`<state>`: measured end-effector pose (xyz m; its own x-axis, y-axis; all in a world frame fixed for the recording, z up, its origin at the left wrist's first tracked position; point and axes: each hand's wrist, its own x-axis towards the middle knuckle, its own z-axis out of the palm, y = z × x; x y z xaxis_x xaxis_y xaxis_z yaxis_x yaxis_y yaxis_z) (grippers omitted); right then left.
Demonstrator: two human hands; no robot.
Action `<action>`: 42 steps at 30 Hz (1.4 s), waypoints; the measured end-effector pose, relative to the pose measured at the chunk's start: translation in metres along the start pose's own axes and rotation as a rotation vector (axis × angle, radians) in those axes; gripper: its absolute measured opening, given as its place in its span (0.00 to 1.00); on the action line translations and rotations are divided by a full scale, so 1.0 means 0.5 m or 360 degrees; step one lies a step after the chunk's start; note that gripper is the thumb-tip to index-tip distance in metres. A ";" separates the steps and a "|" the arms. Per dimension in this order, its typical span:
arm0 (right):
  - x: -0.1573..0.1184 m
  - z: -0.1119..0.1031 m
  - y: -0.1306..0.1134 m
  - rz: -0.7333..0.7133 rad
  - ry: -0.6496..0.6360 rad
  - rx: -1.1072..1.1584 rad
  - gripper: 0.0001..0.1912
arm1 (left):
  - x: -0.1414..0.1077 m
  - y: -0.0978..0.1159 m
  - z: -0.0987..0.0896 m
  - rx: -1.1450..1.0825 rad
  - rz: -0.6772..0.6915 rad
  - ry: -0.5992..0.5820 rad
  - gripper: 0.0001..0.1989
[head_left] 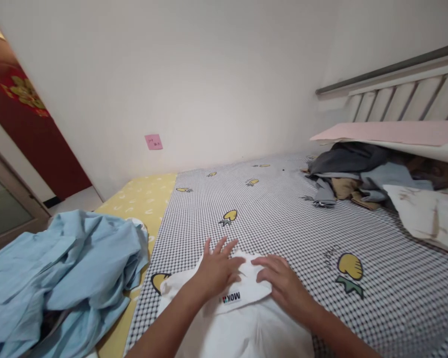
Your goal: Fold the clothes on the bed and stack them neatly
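A white garment (246, 328) lies on the checked bedsheet right in front of me, its far part folded over towards me. A small printed label (231, 297) shows upside down on the folded flap. My left hand (218, 266) rests palm down on the flap's left side, fingers spread and reaching past its far edge. On the flap's right side, my right hand (281, 281) touches the cloth with bent fingers held apart. Both thumbs point inward over the fabric. Under the hands, part of the garment is hidden, and its near end runs out of view.
Light blue clothes (85, 258) lie heaped at the left, over a yellow patterned sheet (145, 191). Dark and grey clothes (353, 159) are piled at the right, beneath a pink board (388, 132). A white wall (216, 89) borders the bed's far side, near a slatted headboard (406, 99).
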<state>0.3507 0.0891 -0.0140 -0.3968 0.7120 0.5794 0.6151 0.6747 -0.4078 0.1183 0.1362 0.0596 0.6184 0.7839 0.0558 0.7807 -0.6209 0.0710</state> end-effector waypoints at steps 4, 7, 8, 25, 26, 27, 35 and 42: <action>0.057 -0.003 -0.003 0.0472 0.0135 0.0360 0.08 | -0.007 -0.013 -0.025 0.0052 -0.0372 0.0385 0.14; 0.147 0.009 0.022 0.1051 0.0194 0.0478 0.21 | -0.031 -0.040 -0.101 0.0246 -0.0561 0.0947 0.16; 0.178 0.016 0.034 0.1210 0.0205 0.0439 0.28 | -0.040 -0.055 -0.128 0.0332 -0.0614 0.1089 0.15; 0.074 0.018 -0.065 0.0065 0.0663 -0.0596 0.20 | -0.181 -0.042 0.028 0.0799 0.0525 0.0951 0.22; 0.083 0.032 -0.058 0.0006 0.0500 -0.0621 0.21 | -0.151 -0.051 0.038 0.0759 0.0501 0.0906 0.22; 0.095 0.047 -0.045 0.0002 0.0320 -0.0646 0.22 | -0.120 -0.068 0.049 0.0685 0.0399 0.0829 0.23; 0.145 0.151 0.083 0.0683 -0.0528 -0.0708 0.27 | -0.002 -0.223 0.140 0.0074 -0.0443 0.0036 0.27; 0.150 0.148 0.088 0.0768 -0.0327 -0.0231 0.25 | 0.012 -0.202 0.117 0.0118 -0.0468 0.0033 0.27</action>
<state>0.2973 0.1867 -0.0406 -0.1622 0.9674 0.1947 0.8424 0.2385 -0.4832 0.0485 0.2034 -0.0058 0.3634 0.9294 0.0639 0.9309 -0.3649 0.0141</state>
